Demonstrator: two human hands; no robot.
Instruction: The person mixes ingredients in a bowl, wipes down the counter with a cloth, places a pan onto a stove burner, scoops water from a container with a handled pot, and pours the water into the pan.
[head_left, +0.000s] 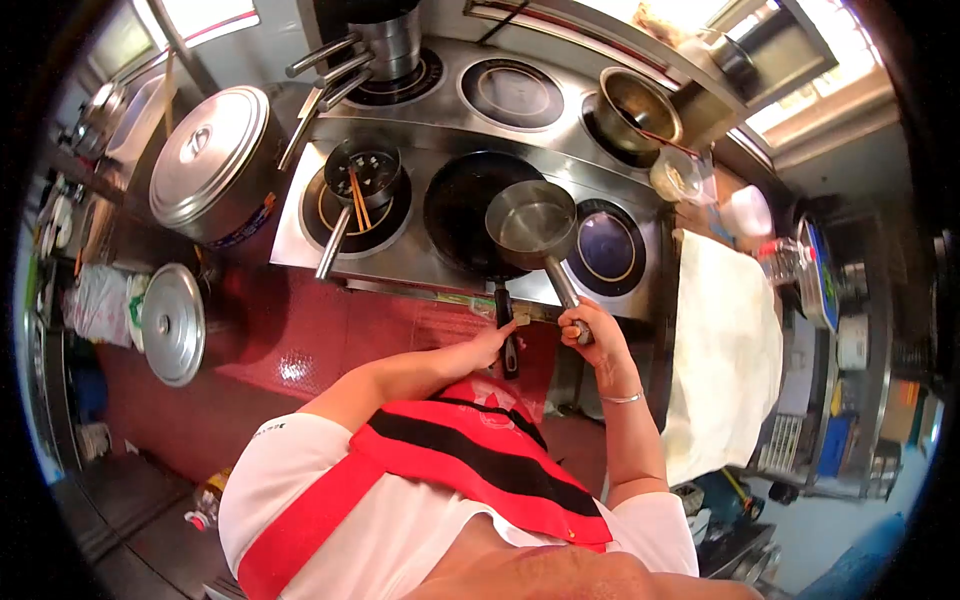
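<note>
A black frying pan (455, 215) lies on the middle front burner, its handle toward me. My left hand (490, 343) is closed on that handle; some of its fingers are hidden. My right hand (594, 333) grips the handle of a metal saucepan (531, 222), held over the right part of the frying pan. The saucepan's inside looks grey, and its contents are hard to make out. On the left front burner, a small dark pot (377, 160) holds pale pieces in dark liquid, with wooden chopsticks (359, 203) leaning in it.
A large lidded pot (210, 155) stands left of the stove (420, 270), above a round lid (173, 325). Stacked saucepans (392, 48) and a metal pot (638, 108) occupy rear burners. At right are a pale cloth (722, 350), a bowl (677, 176) and a bottle (783, 261).
</note>
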